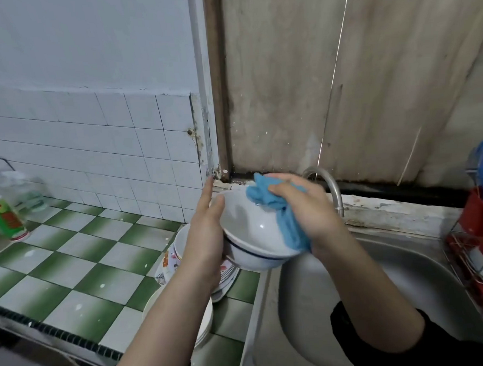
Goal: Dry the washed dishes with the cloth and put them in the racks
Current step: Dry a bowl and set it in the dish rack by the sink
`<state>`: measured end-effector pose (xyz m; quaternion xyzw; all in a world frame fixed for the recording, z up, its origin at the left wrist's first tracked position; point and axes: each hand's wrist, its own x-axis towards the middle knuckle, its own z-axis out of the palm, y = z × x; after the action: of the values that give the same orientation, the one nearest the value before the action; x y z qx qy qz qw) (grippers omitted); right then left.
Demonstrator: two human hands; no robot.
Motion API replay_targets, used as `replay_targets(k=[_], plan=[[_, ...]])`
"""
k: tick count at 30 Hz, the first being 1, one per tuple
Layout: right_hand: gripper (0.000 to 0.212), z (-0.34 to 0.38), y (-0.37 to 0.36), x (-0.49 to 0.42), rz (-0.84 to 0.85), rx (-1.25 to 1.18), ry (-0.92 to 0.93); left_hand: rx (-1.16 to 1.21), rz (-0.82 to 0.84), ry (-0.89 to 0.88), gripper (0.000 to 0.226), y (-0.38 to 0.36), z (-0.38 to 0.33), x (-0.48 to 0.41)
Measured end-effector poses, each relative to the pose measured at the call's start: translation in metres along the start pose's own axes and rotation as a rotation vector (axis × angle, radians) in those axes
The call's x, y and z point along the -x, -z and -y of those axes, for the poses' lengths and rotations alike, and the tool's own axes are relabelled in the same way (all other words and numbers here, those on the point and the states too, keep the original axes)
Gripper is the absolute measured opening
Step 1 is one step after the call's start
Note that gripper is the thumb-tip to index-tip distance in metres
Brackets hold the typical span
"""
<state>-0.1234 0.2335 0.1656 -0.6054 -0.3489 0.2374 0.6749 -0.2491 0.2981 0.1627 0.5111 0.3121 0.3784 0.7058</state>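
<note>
Left of the sink (398,280), more washed dishes (170,260) wait stacked on the checkered surface (68,252). Above the sink's left edge, my left hand (206,231) props the bowl (252,230) with straight fingers laid along its rim and side. My thumb is hidden, so I may be pinching underneath. My right hand (307,206) is clenched round the bunched blue cloth (287,222), pressing it over the bowl's far rim.

To do this well, I'd keep the left palm firm as a backstop, turn the bowl a little at a time, and sweep the cloth round the rim, inside and outside, then the foot. Holding it over the sink lets any drips fall there. The red wire rack (477,255), right of the sink, looks like where it goes once dry.

The bowl is white and glossy, tilted with its mouth toward me. A dark blue line runs round its outside, and a small highlight shines inside.
</note>
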Motion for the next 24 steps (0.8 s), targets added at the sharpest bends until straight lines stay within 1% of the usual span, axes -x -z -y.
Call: replay_targets(k=[1,2,3,4,5,7,8,9,11,12,13,14,16,18,19,20,21,22,23,24], plan=[[0.022,-0.005,-0.006,0.0,0.028,0.074,-0.117,-0.079,0.016,-0.088,0.041,-0.002,0.004,0.002],[0.03,-0.009,-0.015,0.002,0.065,0.126,-0.184,-0.129,0.029,-0.15,0.041,-0.004,0.007,0.004],[0.04,-0.015,-0.023,0.007,0.105,0.144,-0.2,-0.157,0.046,-0.171,0.041,-0.005,0.008,0.006],[0.046,-0.02,-0.029,0.012,0.144,0.127,-0.177,-0.173,0.054,-0.169,0.04,-0.005,0.011,0.005],[0.048,-0.023,-0.034,0.019,0.193,0.093,-0.141,-0.18,0.061,-0.162,0.04,-0.003,0.012,0.004],[0.045,-0.021,-0.034,0.032,0.357,0.071,-0.08,-0.144,0.058,-0.167,0.038,0.004,0.013,0.003],[0.044,-0.017,-0.029,0.035,0.438,0.118,-0.047,-0.124,0.049,-0.177,0.036,0.009,0.012,0.002],[0.044,-0.013,-0.022,0.035,0.521,0.243,0.001,-0.117,0.043,-0.193,0.035,0.014,0.01,0.002],[0.049,-0.004,-0.008,0.034,0.666,0.716,0.138,-0.129,0.047,-0.208,0.032,0.024,0.005,0.001],[0.051,0.0,-0.002,0.033,0.697,0.932,0.202,-0.135,0.064,-0.202,0.032,0.027,0.003,0.001],[0.054,0.003,0.002,0.034,0.679,1.077,0.26,-0.131,0.08,-0.192,0.032,0.029,0.001,0.002],[0.055,0.007,0.003,0.038,0.595,1.147,0.299,-0.12,0.1,-0.179,0.032,0.03,0.0,0.003],[0.053,0.004,0.003,0.039,0.31,1.107,0.333,-0.112,0.165,-0.16,0.032,0.029,0.002,0.007],[0.049,-0.006,-0.002,0.038,0.018,0.999,0.381,-0.113,0.209,-0.163,0.033,0.024,0.005,0.011],[0.045,-0.012,-0.006,0.035,-0.039,0.899,0.384,-0.125,0.212,-0.177,0.032,0.022,0.006,0.012],[0.04,-0.015,-0.01,0.033,0.01,0.752,0.361,-0.138,0.209,-0.197,0.031,0.022,0.006,0.013],[0.038,-0.016,-0.013,0.033,0.146,0.623,0.303,-0.148,0.206,-0.217,0.03,0.023,0.004,0.012],[0.038,-0.013,-0.016,0.037,0.302,0.584,0.226,-0.156,0.2,-0.234,0.03,0.026,0.002,0.01],[0.038,-0.01,-0.017,0.042,0.447,0.589,0.191,-0.175,0.183,-0.24,0.03,0.03,-0.001,0.009],[0.04,-0.008,-0.015,0.044,0.554,0.673,0.24,-0.194,0.171,-0.237,0.03,0.034,-0.004,0.008]])
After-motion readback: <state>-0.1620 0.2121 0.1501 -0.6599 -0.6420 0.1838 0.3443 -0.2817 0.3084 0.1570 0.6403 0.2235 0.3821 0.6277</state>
